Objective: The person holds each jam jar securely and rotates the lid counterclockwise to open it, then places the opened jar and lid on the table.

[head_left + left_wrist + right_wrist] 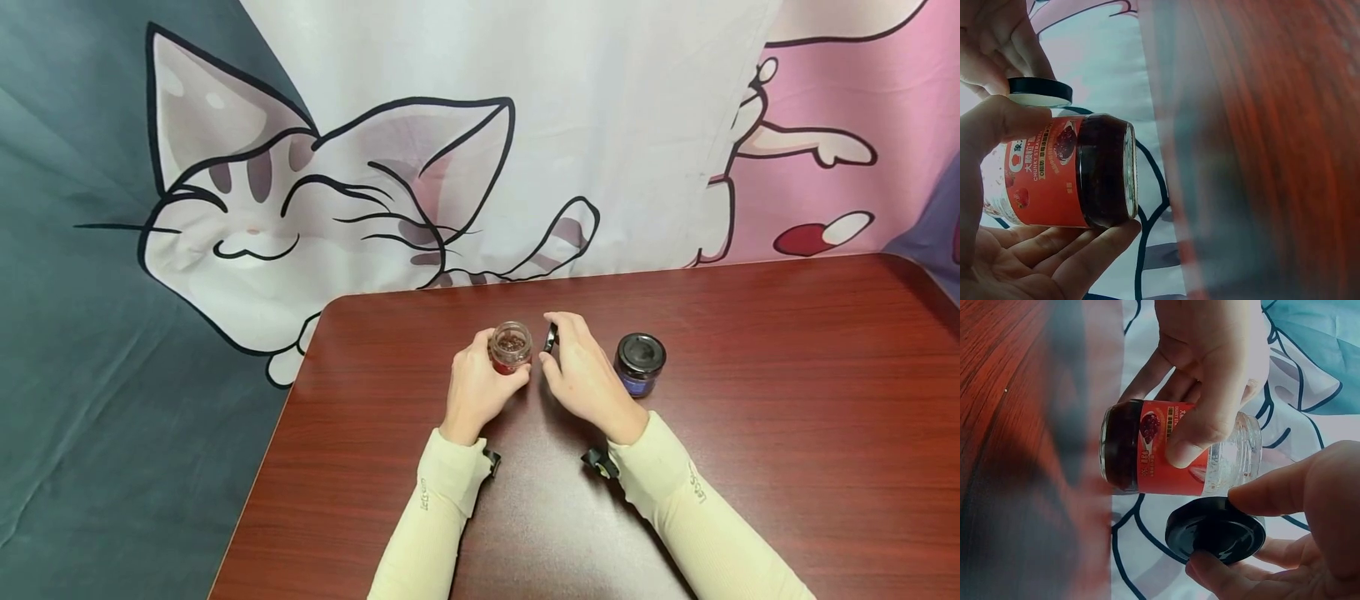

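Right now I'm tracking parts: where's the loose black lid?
In the head view, the right hand holds the black lid right of the open jar.

Reddish-brown wooden table (787, 433) before a cartoon-cat curtain (637, 125), softly lit.

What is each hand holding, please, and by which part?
Left hand: a cylindrical red-labelled glass jar, around its side. Right hand: a round black lid, by its rim.

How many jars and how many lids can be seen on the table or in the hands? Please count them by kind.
Jars: 2 (red-labelled jar in the left hand, blue-labelled jar on the table)
Lids: 2 (loose black lid in the right hand, dark lid on the blue-labelled jar)
Total: 4
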Action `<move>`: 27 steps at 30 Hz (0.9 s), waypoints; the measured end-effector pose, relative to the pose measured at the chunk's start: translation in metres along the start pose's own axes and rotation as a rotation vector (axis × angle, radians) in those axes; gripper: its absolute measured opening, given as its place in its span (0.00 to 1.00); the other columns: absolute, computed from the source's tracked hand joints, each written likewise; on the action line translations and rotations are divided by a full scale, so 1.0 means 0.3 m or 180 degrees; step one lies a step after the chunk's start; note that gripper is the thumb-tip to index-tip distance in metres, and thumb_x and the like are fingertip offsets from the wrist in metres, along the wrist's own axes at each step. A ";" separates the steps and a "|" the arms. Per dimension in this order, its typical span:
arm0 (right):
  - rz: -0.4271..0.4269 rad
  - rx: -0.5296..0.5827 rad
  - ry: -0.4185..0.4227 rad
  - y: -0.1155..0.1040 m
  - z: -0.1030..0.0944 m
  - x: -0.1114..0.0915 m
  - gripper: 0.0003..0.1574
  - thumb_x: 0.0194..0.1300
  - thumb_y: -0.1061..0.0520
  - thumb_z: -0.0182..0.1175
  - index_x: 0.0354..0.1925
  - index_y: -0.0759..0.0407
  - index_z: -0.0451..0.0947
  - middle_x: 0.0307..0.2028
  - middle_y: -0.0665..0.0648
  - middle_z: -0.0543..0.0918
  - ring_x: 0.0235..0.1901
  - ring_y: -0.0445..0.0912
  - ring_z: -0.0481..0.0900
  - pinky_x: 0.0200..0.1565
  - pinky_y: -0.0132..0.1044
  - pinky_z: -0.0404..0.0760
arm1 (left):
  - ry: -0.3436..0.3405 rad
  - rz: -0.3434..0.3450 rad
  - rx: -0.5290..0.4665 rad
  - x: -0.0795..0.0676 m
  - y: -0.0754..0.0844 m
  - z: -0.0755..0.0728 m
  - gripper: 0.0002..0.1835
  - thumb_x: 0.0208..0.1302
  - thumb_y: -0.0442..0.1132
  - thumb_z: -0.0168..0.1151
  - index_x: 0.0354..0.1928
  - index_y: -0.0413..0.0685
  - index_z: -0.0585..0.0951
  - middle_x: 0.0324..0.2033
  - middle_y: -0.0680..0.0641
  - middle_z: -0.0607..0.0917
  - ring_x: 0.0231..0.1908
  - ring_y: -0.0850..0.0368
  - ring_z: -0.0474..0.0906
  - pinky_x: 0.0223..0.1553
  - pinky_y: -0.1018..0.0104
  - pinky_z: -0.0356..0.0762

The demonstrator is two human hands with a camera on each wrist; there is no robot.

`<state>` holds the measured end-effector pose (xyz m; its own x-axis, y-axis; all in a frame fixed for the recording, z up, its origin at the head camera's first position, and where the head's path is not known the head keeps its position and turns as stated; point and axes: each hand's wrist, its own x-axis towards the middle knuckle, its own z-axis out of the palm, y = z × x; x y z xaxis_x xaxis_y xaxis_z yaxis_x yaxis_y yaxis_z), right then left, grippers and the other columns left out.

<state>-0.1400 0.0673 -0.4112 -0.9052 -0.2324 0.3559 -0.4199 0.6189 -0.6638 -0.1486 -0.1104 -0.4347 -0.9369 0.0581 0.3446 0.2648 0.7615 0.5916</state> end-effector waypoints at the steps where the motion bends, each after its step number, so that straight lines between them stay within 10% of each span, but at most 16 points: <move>1: 0.0002 -0.0003 -0.0001 0.001 0.001 0.000 0.33 0.66 0.65 0.62 0.66 0.72 0.64 0.62 0.70 0.70 0.57 0.60 0.75 0.56 0.56 0.74 | 0.0001 0.0000 -0.0005 0.000 0.000 0.000 0.31 0.46 0.46 0.78 0.52 0.41 0.79 0.39 0.44 0.88 0.39 0.48 0.85 0.42 0.55 0.81; 27: -0.0010 -0.0101 -0.0003 0.024 0.027 -0.002 0.32 0.64 0.64 0.65 0.62 0.75 0.67 0.58 0.71 0.73 0.53 0.60 0.77 0.54 0.54 0.76 | 0.0020 -0.0122 -0.0029 0.003 -0.017 0.004 0.32 0.47 0.44 0.77 0.54 0.37 0.77 0.40 0.41 0.87 0.41 0.46 0.85 0.43 0.53 0.82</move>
<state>-0.1431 0.0659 -0.4215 -0.9039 -0.2350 0.3573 -0.4204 0.6417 -0.6414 -0.1512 -0.1135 -0.4382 -0.9450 0.0248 0.3263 0.2309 0.7572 0.6110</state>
